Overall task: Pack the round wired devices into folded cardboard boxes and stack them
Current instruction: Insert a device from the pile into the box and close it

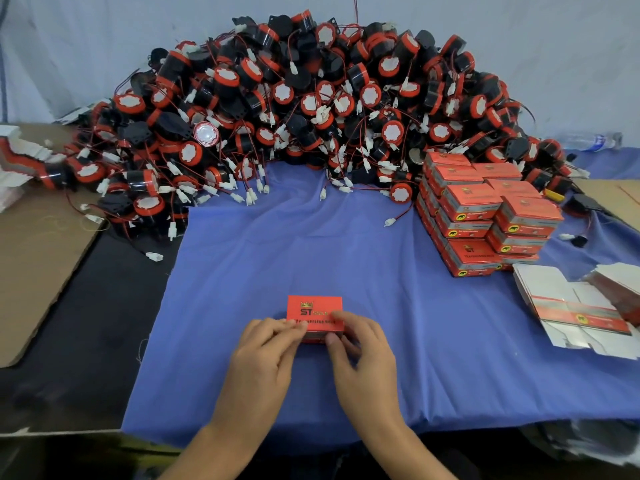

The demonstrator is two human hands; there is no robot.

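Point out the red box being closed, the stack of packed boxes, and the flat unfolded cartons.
red box (313,308), head view, on its printed top face.
stack of packed boxes (485,216), head view, on a front box's side.
flat unfolded cartons (575,306), head view, on the top sheet's white panel.

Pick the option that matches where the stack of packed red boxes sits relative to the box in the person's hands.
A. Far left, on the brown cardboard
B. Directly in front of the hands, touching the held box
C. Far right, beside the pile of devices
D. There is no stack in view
C: the stack of packed red boxes stands on the blue cloth at the far right, against the pile of devices, apart from the box that both hands hold.
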